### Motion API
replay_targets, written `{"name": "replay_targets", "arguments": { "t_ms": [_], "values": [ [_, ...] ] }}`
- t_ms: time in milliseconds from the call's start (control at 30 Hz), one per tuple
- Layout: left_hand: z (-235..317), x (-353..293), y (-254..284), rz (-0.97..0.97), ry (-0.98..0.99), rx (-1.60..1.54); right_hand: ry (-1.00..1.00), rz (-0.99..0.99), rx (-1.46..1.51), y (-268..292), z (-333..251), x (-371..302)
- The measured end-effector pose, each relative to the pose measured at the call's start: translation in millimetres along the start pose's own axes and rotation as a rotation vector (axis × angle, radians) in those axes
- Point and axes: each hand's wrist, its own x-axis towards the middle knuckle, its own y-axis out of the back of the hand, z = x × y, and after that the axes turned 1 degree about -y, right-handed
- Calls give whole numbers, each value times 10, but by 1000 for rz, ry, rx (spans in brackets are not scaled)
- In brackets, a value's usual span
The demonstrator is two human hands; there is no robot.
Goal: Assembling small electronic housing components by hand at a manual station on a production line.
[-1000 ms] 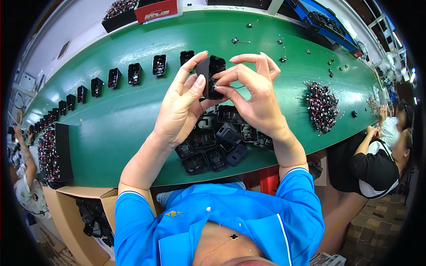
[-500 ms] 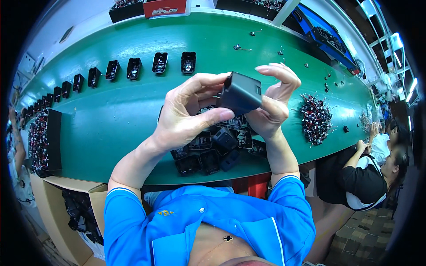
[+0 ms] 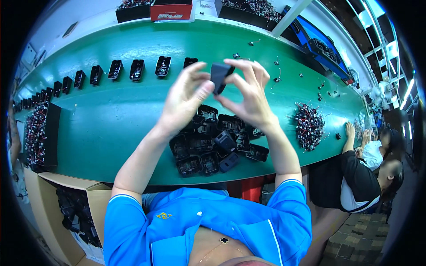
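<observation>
My right hand [image 3: 250, 91] grips a black plastic housing [image 3: 218, 76] between thumb and fingers, tilted above the green table [image 3: 111, 133]. To its left my left hand [image 3: 185, 95] has its fingers curled but parted, slightly blurred. The left thumb tip is right beside the housing; whether it touches I cannot tell. Below both hands lies a pile of similar black housings [image 3: 200, 144], most with the hollow side up. Behind the hands, one more housing [image 3: 191, 61] is partly hidden by the left fingers.
A curved row of open black housings [image 3: 137, 70] runs off to the left. A heap of small wired parts [image 3: 309, 125] lies at right, with loose ones beyond. A black box of wired parts [image 3: 52, 137] stands at far left above a cardboard box [image 3: 71, 179]. Other people sit at right.
The housing has moved away from me and turned to a narrower side. My left hand has loosened from it, while my right hand now pinches it. The view has shifted slightly.
</observation>
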Motion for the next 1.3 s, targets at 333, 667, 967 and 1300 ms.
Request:
{"name": "replay_targets", "arguments": {
  "t_ms": [333,667,967,1300],
  "values": [
    [-154,-112,835,-96,87,687,-178,-551,-319,-697,880,489],
    [-361,-182,1039,-111,118,1029,-482,-451,25,-638,1270,668],
    [-291,-173,1171,142,200,980,-759,-227,-242,-1079,2079,532],
    [-296,-248,1261,121,37,1132,-369,-362,-446,-938,1686,433]
  ]
}}
